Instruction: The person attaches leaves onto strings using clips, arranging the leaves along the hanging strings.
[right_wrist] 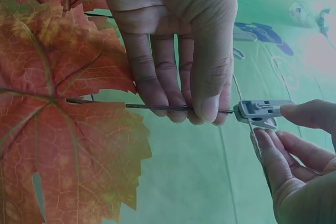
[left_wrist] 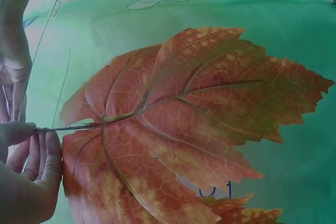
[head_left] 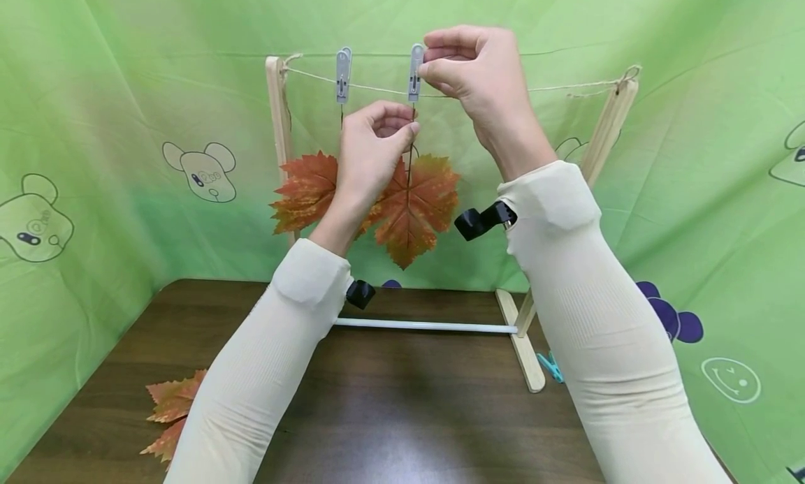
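My left hand pinches the thin stem of an orange-red maple leaf between thumb and fingers. Just above, a grey clothespin sits on the string, with the stem's upper end at its jaws. My right hand holds that clothespin by its handle end; in the right wrist view the thumb lies against one handle, the fingers beside the other. Another grey clothespin hangs further left on the string, with a second maple leaf below it, partly hidden by my left hand.
Wooden posts hold the string at both ends, joined low down by a white rod. On the brown table, another leaf lies partly behind my left sleeve. A turquoise clothespin lies by the right foot. Green printed cloth surrounds the table.
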Motion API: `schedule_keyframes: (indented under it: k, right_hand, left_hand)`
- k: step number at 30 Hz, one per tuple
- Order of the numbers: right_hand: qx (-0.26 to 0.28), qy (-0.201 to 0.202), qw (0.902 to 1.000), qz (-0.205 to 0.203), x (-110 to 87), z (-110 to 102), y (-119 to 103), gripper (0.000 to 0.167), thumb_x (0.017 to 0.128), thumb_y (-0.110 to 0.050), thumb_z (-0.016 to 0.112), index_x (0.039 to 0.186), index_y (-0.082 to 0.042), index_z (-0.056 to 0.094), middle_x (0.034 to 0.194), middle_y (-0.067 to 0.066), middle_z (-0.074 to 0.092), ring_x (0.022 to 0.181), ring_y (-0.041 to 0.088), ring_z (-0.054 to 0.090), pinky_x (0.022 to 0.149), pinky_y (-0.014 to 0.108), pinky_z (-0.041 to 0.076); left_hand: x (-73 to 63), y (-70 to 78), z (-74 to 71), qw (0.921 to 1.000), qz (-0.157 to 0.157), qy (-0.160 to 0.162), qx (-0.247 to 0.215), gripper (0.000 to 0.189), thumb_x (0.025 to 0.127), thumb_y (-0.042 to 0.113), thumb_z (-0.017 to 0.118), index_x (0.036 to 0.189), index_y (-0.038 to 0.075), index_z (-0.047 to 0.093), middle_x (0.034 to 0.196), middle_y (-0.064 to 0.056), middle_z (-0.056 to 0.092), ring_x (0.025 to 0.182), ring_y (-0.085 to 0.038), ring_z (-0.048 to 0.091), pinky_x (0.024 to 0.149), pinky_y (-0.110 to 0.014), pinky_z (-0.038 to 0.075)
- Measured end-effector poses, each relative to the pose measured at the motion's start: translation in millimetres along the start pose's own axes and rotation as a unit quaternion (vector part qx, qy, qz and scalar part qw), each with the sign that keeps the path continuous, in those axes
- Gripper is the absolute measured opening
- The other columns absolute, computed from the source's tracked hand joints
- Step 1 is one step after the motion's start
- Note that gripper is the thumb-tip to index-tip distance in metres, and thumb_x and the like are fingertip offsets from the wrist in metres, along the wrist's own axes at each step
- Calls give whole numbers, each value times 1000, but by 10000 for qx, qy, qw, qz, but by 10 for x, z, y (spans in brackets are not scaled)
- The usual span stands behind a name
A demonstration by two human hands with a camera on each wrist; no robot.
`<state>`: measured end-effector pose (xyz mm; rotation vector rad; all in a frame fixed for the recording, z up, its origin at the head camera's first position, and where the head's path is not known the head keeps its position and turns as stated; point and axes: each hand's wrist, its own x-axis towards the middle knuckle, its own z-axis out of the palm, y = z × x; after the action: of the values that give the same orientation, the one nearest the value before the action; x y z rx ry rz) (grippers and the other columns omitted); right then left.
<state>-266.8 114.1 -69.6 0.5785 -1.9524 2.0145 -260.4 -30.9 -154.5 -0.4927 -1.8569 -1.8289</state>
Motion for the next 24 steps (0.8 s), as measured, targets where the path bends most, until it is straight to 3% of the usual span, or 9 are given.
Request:
schedule_keyframes:
  k: [12, 24]
  right_hand:
    - [104, 54, 9989, -462, -143, -79, 72, 33, 86, 11, 72, 119, 7, 73, 94, 8, 74, 94, 19, 71, 87, 23, 61]
    - [130, -41, 9969, -769, -291, -126, 142, 32, 85, 12, 75, 117, 8, 73, 95, 9, 76, 96, 23, 74, 91, 25, 60]
  left_hand:
    - [1, -5, -3, 9997, 65, -119, 190, 18, 95, 3, 73, 112, -4, 74, 95, -8, 72, 87, -20, 70, 79, -25, 59]
    - [-74, 10, -59, 9994, 12, -38, 341, 21, 96, 5, 71, 116, -1, 74, 103, -10, 73, 93, -22, 71, 83, -25, 58]
